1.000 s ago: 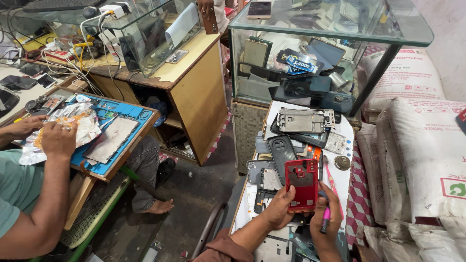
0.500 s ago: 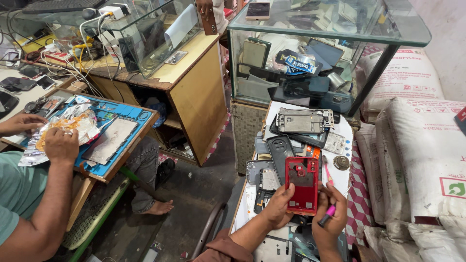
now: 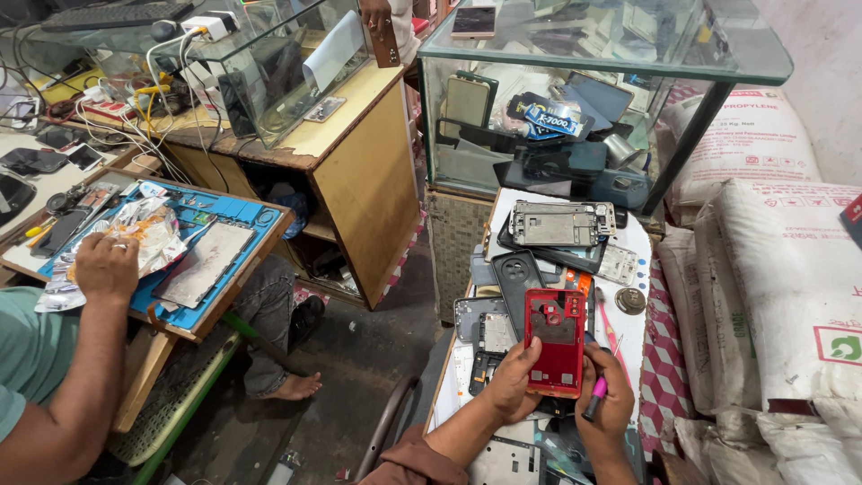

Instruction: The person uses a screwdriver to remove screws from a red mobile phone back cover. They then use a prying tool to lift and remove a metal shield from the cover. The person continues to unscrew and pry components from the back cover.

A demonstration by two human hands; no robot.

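My left hand (image 3: 514, 382) grips the lower left edge of a red phone back cover (image 3: 555, 341), held upright with its inner side toward me. My right hand (image 3: 604, 406) touches the cover's lower right corner and also holds a pink-handled screwdriver (image 3: 596, 396) pointing down. Under the hands lies a white worktable (image 3: 634, 256) strewn with phone frames, a dark back cover (image 3: 518, 278) and a silver mid-frame (image 3: 558, 223).
A glass display case (image 3: 593, 81) with phones stands behind the table. White sacks (image 3: 790, 278) are stacked on the right. At left a person (image 3: 54, 359) in a green shirt works at a blue mat (image 3: 206, 260) on a wooden bench. A wooden counter (image 3: 359, 171) stands in the middle.
My hands have barely shifted on the red cover. The person at left moved a hand slightly over the crumpled wrapper on the blue mat.
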